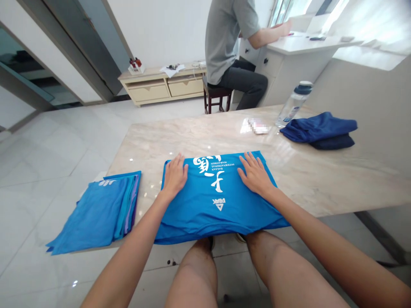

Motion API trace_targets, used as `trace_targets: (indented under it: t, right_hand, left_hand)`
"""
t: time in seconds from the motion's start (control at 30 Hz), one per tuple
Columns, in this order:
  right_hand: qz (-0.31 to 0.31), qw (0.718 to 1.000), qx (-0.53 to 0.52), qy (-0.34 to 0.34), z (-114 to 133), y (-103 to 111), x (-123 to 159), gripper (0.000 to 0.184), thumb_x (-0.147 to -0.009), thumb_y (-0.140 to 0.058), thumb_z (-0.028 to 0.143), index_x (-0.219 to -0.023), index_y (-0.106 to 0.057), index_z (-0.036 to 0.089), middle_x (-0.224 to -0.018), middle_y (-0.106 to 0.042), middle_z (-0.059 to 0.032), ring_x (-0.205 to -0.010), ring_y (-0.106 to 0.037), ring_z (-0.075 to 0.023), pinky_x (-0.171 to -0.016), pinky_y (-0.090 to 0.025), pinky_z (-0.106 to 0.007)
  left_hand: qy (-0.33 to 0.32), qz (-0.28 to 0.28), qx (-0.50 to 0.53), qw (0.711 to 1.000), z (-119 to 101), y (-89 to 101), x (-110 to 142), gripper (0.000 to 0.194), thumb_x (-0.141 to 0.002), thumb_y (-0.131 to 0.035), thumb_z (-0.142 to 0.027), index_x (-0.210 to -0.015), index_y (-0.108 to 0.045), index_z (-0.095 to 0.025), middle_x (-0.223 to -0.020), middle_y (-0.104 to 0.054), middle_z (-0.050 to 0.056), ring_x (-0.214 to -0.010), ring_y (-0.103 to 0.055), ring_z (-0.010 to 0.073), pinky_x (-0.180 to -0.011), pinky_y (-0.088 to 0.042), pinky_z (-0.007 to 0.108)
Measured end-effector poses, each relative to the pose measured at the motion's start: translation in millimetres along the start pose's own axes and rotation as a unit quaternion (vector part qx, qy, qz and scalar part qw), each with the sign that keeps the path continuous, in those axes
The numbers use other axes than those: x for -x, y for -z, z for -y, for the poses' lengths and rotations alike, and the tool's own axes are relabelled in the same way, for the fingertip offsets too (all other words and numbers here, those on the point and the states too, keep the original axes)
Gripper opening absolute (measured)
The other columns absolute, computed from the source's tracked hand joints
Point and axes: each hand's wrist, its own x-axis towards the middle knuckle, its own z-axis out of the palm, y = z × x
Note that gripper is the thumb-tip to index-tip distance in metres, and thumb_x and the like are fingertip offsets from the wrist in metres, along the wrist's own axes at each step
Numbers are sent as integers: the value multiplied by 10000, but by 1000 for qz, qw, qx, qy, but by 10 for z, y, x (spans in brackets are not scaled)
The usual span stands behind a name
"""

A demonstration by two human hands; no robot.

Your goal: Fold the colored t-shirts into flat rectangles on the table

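Observation:
A bright blue T-shirt (pixel 214 204) with white print lies spread on the marble table (pixel 308 171), its near edge hanging over the table's front. My left hand (pixel 175 173) rests flat on the shirt's left part, fingers stretched out. My right hand (pixel 255 172) lies flat on its right part, fingers spread. Neither hand grips the cloth.
A stack of folded blue shirts (pixel 99 211) sits at the table's left corner. Dark blue garments (pixel 321 130) and a clear water bottle (pixel 293 104) lie at the far right. Another person in a grey shirt (pixel 226 38) sits on a stool at a white desk behind. A low cabinet (pixel 162 83) stands by the wall.

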Motion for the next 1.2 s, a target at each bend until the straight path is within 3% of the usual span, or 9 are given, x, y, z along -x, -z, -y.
trace_targets:
  t: [0.1,0.23,0.43,0.5,0.67,0.8,0.9,1.07,1.2]
  right_hand:
    - [31,999,-9,-35,6,-82,-157,710,-1137,-327,486,-1724,-438,102,-1818,-342,-176,-1715,-272,-345,-1394,-214,-588]
    - [7,994,-6,-113,-137,-166,-272,793,-1138,-297,565,-1734,-398,51,-1819,-314,-215,-1715,-259,-364,-1398,-177,-602]
    - [28,992,-8,-123,-123,-51,-284,749,-1143,-317,476,-1717,-401,3,-1808,-309,-254,-1709,-263,-394,-1387,-185,-625]
    - [25,996,-10,-85,-45,27,-41,705,-1145,-334,427,-1711,-418,14,-1806,-314,-255,-1711,-257,-395,-1384,-190,-632]
    - [22,985,-42,168,-5,76,971,657,-1163,-387,500,-1764,-400,233,-1854,-273,-90,-1736,-206,-303,-1408,-205,-553]
    - [43,992,-40,116,-281,41,1386,703,-1153,-399,566,-1772,-388,231,-1853,-261,-99,-1729,-226,-335,-1394,-246,-581]
    - [45,996,-45,60,-496,31,1439,696,-1157,-368,551,-1775,-379,230,-1855,-242,-105,-1730,-210,-354,-1381,-251,-620]
    - [43,992,-98,62,-609,26,1472,668,-1143,-405,502,-1759,-412,245,-1853,-259,-110,-1731,-201,-357,-1378,-230,-646]
    - [14,983,-170,61,-639,221,1627,603,-1105,-438,365,-1683,-526,216,-1793,-410,-159,-1650,-420,-342,-1343,-362,-598]
  left_hand:
    - [28,55,-27,998,-49,-122,69,635,-1111,-385,-413,-1650,-535,-112,-1770,-442,202,-1675,-383,344,-1392,-246,577]
    - [116,9,-56,992,85,-201,40,762,-1102,-366,-535,-1688,-476,-61,-1804,-341,254,-1710,-267,434,-1382,-195,675]
    - [145,25,-50,988,6,-49,-48,743,-1094,-383,-498,-1699,-459,-74,-1798,-348,264,-1704,-234,495,-1330,-126,806]
    - [86,23,-59,994,-134,32,205,723,-1105,-382,-451,-1716,-424,-69,-1789,-360,271,-1703,-265,466,-1333,-131,802]
    - [-77,64,-72,992,-304,91,1323,710,-1137,-366,-530,-1765,-376,-200,-1831,-343,138,-1717,-288,345,-1399,-196,635]
    - [-35,95,-104,989,-170,105,1784,770,-1114,-411,-629,-1761,-400,-212,-1861,-258,135,-1735,-195,412,-1391,-205,634]
    - [1,115,-121,986,-101,127,1786,809,-1101,-425,-659,-1776,-365,-218,-1873,-208,144,-1737,-154,443,-1379,-209,646]
    - [16,183,-155,971,-190,325,1601,844,-1072,-504,-647,-1783,-343,-223,-1873,-186,164,-1728,-161,473,-1355,-241,656]
    - [-40,276,-144,949,-613,813,1216,609,-938,-753,-449,-1511,-720,-249,-1661,-600,174,-1532,-556,441,-1251,-437,542]
